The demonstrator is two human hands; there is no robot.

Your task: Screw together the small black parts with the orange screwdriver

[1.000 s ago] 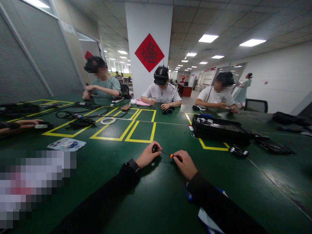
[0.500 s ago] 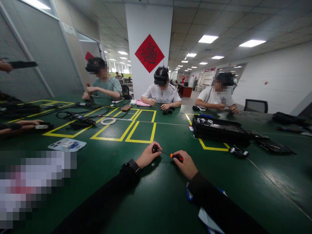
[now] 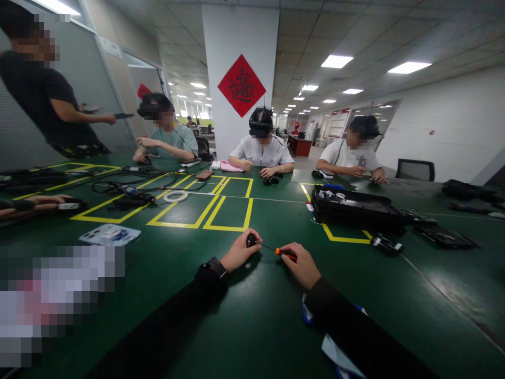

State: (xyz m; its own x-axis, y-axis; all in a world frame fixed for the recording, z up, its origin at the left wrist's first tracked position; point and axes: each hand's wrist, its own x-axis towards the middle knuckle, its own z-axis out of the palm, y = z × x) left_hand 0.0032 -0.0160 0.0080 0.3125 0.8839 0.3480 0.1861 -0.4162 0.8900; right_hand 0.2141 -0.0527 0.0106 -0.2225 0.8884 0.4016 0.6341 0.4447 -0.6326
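Found left hand [image 3: 240,254] gripping a small rounded black part [image 3: 251,240] between thumb and fingers, over the green counter [image 3: 177,268]. Found right hand [image 3: 303,266] closed round the handle of an orange-and-black screwdriver [image 3: 278,251], with thin shaft spanning the gap between the hands toward the black part. Cannot confirm seating of the tip, owing to fingers in the way. Noted dark wristwatch [image 3: 216,267] on left wrist; could not read brand at this size.

Checked for writing. Observed on the white pillar [image 3: 240,31] a red diamond sign [image 3: 241,85] bearing large black Chinese brushwork, merged into one dense figure. Noted blue print on a pale flat item [image 3: 109,235] to the left of the hands, not decipherable. Saw small lettering on a white T-shirt [image 3: 343,157] across the counter at right, too blurred to transcribe.

Logged beyond the right hand a black case [image 3: 366,213] holding small white pieces [image 3: 333,195], and just beside its near edge a black device [image 3: 386,245] with white patches, too small to read. Logged also yellow tape outlines [image 3: 223,228] on the counter, and a blue-and-white item [image 3: 340,353] partly hidden by the right sleeve [image 3: 335,310].
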